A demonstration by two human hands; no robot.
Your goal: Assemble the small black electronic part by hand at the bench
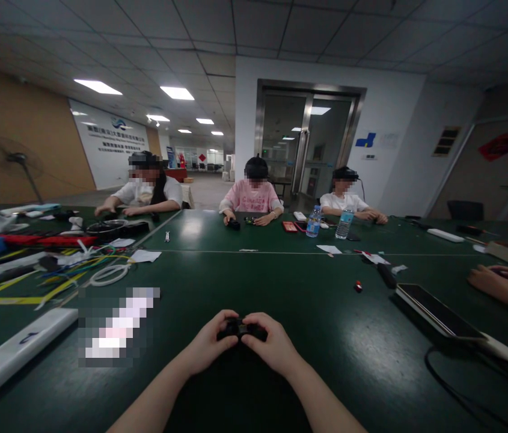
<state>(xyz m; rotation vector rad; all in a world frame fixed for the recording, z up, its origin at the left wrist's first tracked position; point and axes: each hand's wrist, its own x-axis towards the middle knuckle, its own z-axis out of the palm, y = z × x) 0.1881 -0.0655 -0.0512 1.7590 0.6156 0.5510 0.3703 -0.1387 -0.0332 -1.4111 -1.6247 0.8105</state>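
Note:
Both of my hands meet over the dark green table (199, 373), low in the middle of the head view. Between them is a small black device (241, 329) with a dark, glossy surface; its exact kind is hard to make out. My left hand (211, 344) grips its left end, thumb on the near side and fingers curled over the far side. On its right end, my right hand (272, 346) holds in the same way. The two thumbs almost touch in front of it. My fingers and palms hide much of the device.
To the left lie a long white case (21, 352), a blurred-out phone (121, 328) and coiled white cable (109, 275). At right are a dark-screened device (438, 313), a small red-and-black piece (358, 287) and another person's hands (497, 282). Across the table sit three people; two bottles (313, 222) stand there.

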